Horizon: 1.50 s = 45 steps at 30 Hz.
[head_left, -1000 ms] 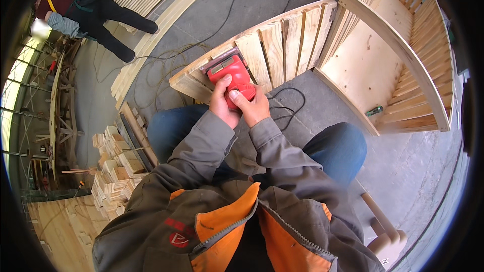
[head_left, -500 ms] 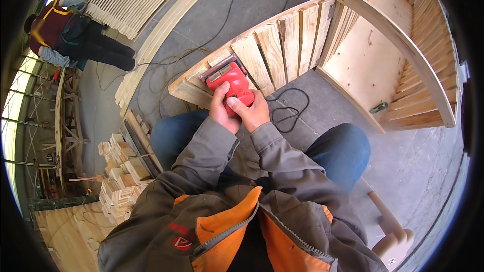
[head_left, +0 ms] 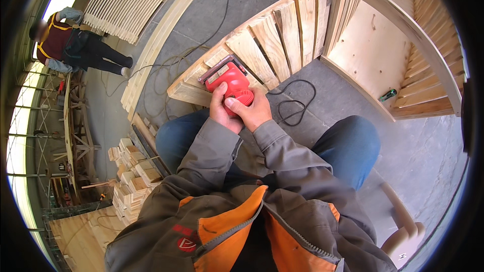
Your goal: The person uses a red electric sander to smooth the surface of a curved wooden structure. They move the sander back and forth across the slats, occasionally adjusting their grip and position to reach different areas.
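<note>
With left hand (head_left: 222,112) and right hand (head_left: 256,111) together, gripping the red sander (head_left: 233,79) just ahead, aiming its long axis away and slightly leftward, right at the left end of the slatted panel (head_left: 272,40).

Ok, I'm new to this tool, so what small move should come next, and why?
Perhaps slide the red sander slightly rightward across the wooden slats: the left hand and right hand both hold it, it sits near their left end, and more slats lie to its right.
</note>
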Available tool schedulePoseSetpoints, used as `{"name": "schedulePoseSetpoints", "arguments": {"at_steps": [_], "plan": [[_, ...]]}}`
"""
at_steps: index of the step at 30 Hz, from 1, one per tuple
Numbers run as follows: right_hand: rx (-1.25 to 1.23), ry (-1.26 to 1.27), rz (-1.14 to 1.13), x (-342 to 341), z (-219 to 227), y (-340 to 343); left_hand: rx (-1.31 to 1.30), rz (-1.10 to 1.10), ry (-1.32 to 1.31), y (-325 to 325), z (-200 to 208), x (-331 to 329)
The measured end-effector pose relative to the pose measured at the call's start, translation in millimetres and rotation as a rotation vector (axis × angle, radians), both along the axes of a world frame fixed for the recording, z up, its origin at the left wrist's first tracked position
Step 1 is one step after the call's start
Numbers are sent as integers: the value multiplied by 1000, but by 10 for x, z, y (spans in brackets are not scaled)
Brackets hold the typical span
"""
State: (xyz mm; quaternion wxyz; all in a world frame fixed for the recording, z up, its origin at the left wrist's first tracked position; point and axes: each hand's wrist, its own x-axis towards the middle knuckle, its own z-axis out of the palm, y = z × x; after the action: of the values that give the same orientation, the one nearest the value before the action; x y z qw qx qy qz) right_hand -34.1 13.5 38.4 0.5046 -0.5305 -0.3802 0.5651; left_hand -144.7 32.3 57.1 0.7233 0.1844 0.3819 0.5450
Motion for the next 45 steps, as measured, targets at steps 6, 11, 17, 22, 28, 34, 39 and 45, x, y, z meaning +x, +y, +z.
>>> {"name": "schedulePoseSetpoints", "arguments": {"at_steps": [6, 11, 17, 22, 28, 34, 39, 45], "plan": [[-73, 81, -27, -1, -434, 28, -139, -28, -50, 45, -368, 7], [17, 86, -23, 9, -79, -5, -48, -2, 75, 6, -40, 15], [156, 80, -8, 37, 81, 77, 92, -7, 124, 62, 250, 63], [14, 108, 14, 38, -384, 51, -35, -24, 93, 90, -360, -14], [-58, 16, 24, 167, -963, 63, -127, -71, 62, 130, -917, 100], [-144, 155, -18, 220, -1481, 114, -204, -98, 2, 195, -1322, 193], [-202, 188, -14, 322, -1698, 128, -295, -116, -54, 223, -1583, 250], [-301, 105, -65, 477, -1878, 177, -357, -111, -69, 276, -2020, 406]]}}
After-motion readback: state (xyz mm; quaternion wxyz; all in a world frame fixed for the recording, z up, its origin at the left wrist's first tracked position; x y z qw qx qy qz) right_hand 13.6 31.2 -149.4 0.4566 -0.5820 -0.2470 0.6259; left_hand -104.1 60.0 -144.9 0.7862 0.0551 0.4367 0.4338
